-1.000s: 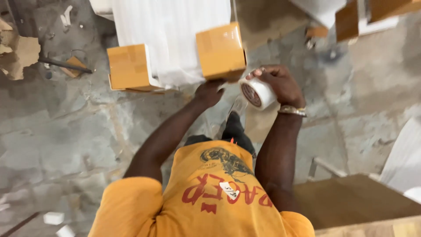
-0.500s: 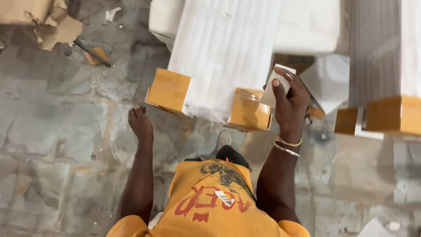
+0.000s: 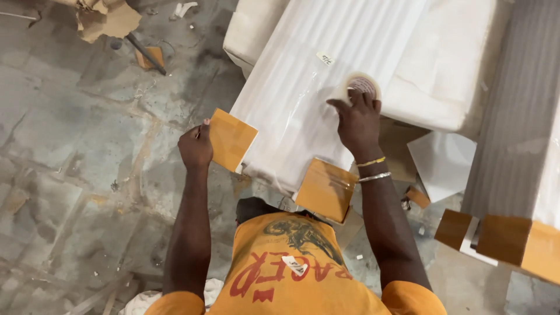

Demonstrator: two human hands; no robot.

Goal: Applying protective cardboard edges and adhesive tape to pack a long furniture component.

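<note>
A long white foam-wrapped package [image 3: 318,87] lies on the floor with brown cardboard caps on its near corners. My left hand [image 3: 195,147] grips the left cardboard corner cap [image 3: 232,139] at its edge. My right hand [image 3: 357,119] holds a roll of clear packing tape [image 3: 361,87] pressed flat on top of the package. A second cardboard corner cap [image 3: 326,189] sits on the near right corner, between my arms. I am wearing an orange shirt, and bracelets circle my right wrist.
More white wrapped packages [image 3: 449,76] lie beyond and to the right. Another package [image 3: 519,128] with brown taped corners [image 3: 504,236] is at the right edge. Torn cardboard [image 3: 108,20] and a dark rod [image 3: 146,53] lie on the stained concrete floor at upper left.
My left hand moved from the open floor onto the left corner cap. My right hand carried the tape roll from the near right corner up onto the top of the package.
</note>
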